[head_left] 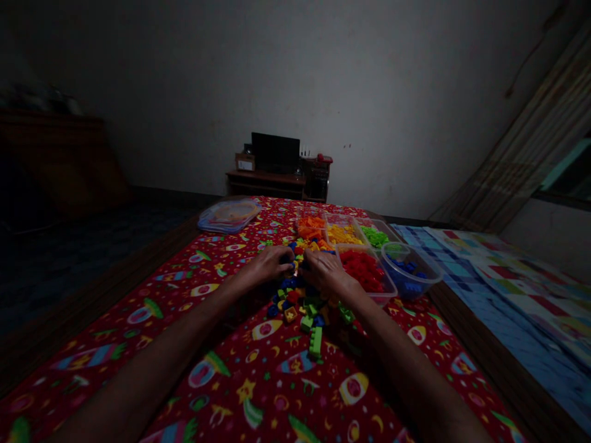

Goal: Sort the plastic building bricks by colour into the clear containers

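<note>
Dim room, with a red printed cloth [194, 344] spread out below. Far left of the brick pile [302, 307] lies a clear lid [228, 215]. At the pile's far edge the left hand [268, 264] and right hand [325, 271] meet, fingers curled inward. I cannot tell whether they pinch a brick. This looks like picking through loose bricks, and any lift needs one piece singled out. Right of the pile stand tubs [364, 271] of sorted colours, their detail lost in the darkness.

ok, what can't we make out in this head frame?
All head view.
Whether the left hand or the right hand holds a brick: the fingertips meet, too small and too dark to tell.
Bricks of the loose pile under both hands: hidden by the hands.
Items on the far desk: too small and dim.
Furniture at the left wall: lost in darkness.
</note>
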`<action>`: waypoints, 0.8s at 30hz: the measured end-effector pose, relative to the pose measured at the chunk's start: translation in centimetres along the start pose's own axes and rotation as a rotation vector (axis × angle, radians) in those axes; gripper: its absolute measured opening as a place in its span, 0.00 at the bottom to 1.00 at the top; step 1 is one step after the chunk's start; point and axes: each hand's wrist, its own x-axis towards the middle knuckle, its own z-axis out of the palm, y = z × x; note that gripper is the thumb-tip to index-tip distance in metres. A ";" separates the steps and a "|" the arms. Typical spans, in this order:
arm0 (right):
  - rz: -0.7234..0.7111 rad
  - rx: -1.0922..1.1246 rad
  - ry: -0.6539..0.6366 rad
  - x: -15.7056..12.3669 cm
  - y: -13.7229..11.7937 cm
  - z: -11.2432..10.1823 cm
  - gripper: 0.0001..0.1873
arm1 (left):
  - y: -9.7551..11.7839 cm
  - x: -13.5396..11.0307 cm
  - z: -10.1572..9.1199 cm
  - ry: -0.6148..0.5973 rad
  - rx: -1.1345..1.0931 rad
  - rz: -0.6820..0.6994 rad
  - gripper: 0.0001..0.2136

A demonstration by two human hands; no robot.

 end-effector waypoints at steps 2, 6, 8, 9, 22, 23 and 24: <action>-0.012 0.034 0.016 -0.2 0.4 0.0 0.14 | 0.1 0.2 -0.4 0.048 -0.129 -0.091 0.08; -0.008 0.169 -0.011 0.1 0.7 -0.8 0.09 | 0.4 0.4 -0.7 0.072 -0.463 -0.243 0.13; 0.075 0.276 0.002 0.7 0.5 -1.4 0.08 | 0.9 0.3 -0.7 0.051 -0.620 -0.293 0.16; 0.143 0.341 0.020 1.1 0.2 -1.7 0.08 | 1.2 0.3 -0.8 0.048 -0.675 -0.303 0.16; 0.767 1.735 -0.038 3.2 -2.7 -2.2 0.12 | 5.3 0.2 0.5 0.180 -0.202 -0.096 0.17; 0.755 1.717 -0.037 3.1 -2.6 -2.3 0.11 | 5.5 0.2 0.6 0.174 -0.213 -0.088 0.20; 0.736 1.673 -0.041 3.1 -2.5 -2.4 0.10 | 5.5 0.3 0.5 0.176 -0.235 -0.077 0.22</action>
